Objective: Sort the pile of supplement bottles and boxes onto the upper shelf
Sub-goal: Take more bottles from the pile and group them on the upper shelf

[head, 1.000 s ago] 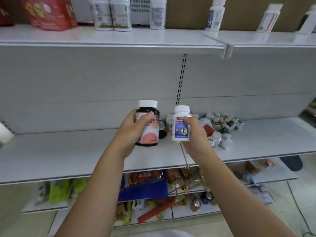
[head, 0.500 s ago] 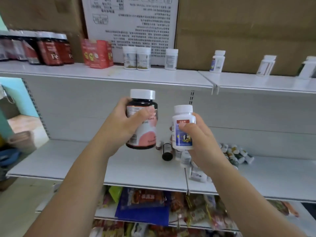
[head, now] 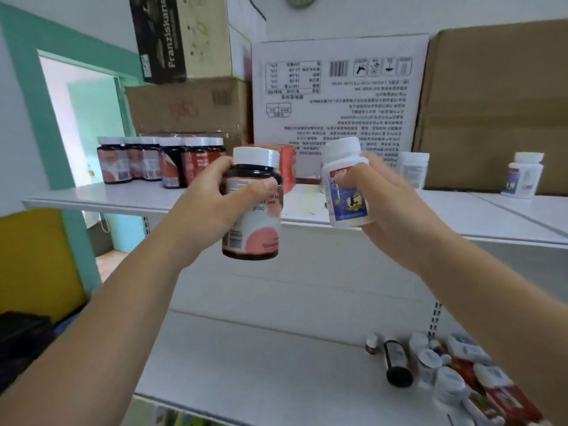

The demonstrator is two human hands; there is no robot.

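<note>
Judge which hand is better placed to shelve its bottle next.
Left, probably. The left hand holds a dark pink-label bottle near the matching row of dark bottles on the upper shelf; the right hand holds a white blue-label bottle whose match stands far to the right.

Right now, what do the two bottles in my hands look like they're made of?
Dark bottle, left hand: glossy dark brown with highlights, glass or plastic; smooth white cap, likely plastic. White bottle, right hand: opaque, dull white body, probably plastic, under a printed label.
</note>
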